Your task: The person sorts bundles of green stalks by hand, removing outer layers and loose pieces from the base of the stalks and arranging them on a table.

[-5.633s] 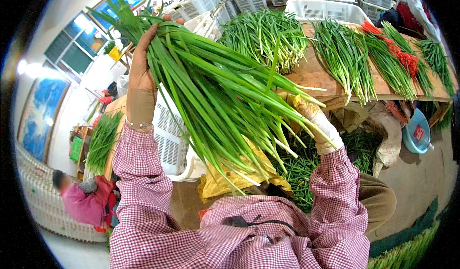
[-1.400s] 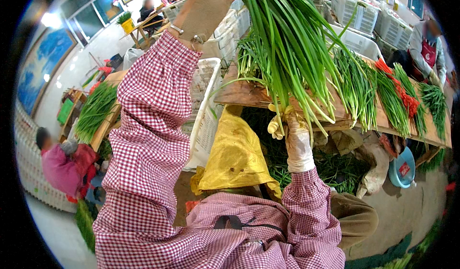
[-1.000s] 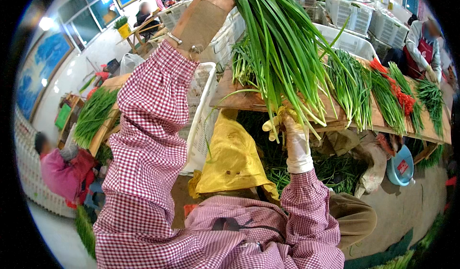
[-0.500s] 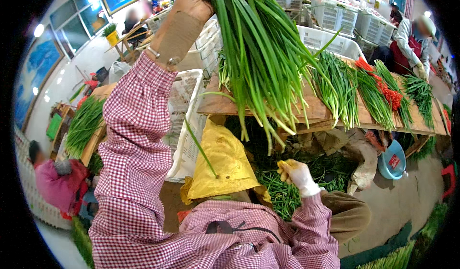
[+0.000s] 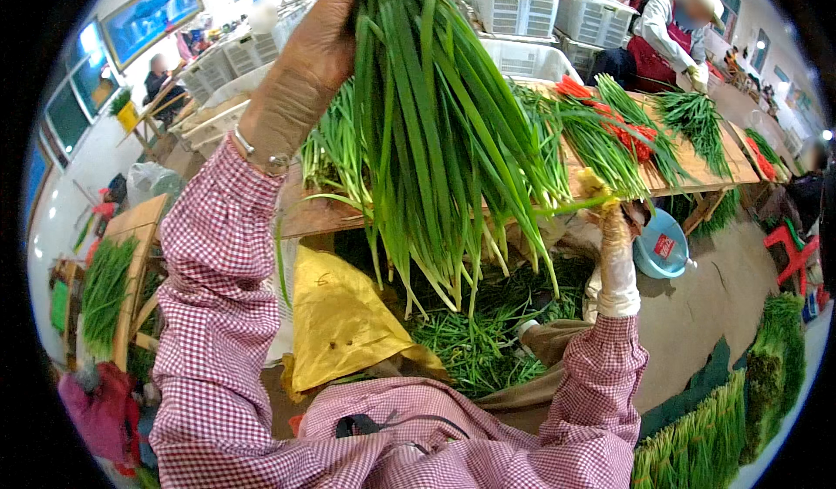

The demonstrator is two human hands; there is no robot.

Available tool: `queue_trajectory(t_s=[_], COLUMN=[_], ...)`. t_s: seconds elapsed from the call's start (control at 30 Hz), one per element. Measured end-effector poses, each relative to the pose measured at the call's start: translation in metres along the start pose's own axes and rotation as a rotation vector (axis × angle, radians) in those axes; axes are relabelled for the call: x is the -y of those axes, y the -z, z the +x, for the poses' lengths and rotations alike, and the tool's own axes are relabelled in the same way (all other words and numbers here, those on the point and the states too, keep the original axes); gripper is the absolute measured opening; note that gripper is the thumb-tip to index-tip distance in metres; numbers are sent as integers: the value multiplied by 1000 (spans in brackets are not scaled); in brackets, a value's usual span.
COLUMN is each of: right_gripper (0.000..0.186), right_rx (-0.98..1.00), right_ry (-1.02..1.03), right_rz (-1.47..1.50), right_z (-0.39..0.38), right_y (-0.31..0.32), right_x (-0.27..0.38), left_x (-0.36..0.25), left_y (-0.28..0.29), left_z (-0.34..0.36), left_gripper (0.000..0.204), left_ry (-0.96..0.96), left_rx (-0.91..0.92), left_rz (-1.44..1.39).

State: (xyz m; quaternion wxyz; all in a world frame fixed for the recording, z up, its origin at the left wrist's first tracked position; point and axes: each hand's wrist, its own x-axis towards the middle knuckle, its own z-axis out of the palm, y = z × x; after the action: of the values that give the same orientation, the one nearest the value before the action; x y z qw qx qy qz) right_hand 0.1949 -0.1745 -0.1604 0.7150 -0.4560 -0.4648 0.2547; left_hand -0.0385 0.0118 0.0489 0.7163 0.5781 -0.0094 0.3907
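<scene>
My left hand [image 5: 324, 43], raised at the top, is closed round a thick bunch of garlic chives [image 5: 435, 132]. The leaves hang down, their pale ends lowest. To the right, in front of the wooden board [image 5: 718, 162], my gloved right hand [image 5: 607, 206] with yellowed fingertips pinches a single yellowish-green chive leaf [image 5: 566, 205] pointing left. Behind the bunch, more chives [image 5: 335, 145] lie on the board. A yellow cloth [image 5: 335, 328] drapes over my lap's left side, and loose green trimmings [image 5: 488, 350] are heaped below the bunch.
On the board's right part lie bundles of chives [image 5: 601, 154] with red ties [image 5: 623, 132]. A light blue basin [image 5: 662, 245] stands under its edge. White crates [image 5: 514, 6] are stacked behind. A co-worker [image 5: 666, 45] leans over the board at the far right. Bundled chives [image 5: 697, 437] stand at lower right.
My right hand has risen from over the trimmings to the board's edge and now holds a leaf. The bunch in my left hand has shifted slightly left. My view has turned to the right.
</scene>
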Motion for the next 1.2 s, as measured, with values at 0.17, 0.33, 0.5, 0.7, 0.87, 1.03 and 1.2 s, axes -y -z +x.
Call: queue_trajectory(t_s=[0.17,0.33,0.5,0.7,0.87,1.03,1.2], right_gripper=[63,87,90,75,52,44,37], right_rx=[217,28,-98,150,-35,-5,-32], right_ry=[-173,-562,-703,-383,-377,-332,-223], right_rz=[91,707,1473,58,-487,-1099,-1076], right_z=[-19,-54,-75,-50,-8,27,25], right_y=[-5,-44,-65,-72,-65,-46,-42], right_x=[3,26,16,1,-46,-71,-67], left_x=[12,30,62,123,229,256,232], left_y=[-1,21,55,90,159,189,172], left_z=[13,16,35,96,181,166,129], left_gripper=[19,20,19,17,26,74,93], left_ry=[80,148,225,277,281,238,125], left_rx=[173,196,219,104,13,-111,-196], left_rz=[-205,-226,-280,-327,-171,1006,1467])
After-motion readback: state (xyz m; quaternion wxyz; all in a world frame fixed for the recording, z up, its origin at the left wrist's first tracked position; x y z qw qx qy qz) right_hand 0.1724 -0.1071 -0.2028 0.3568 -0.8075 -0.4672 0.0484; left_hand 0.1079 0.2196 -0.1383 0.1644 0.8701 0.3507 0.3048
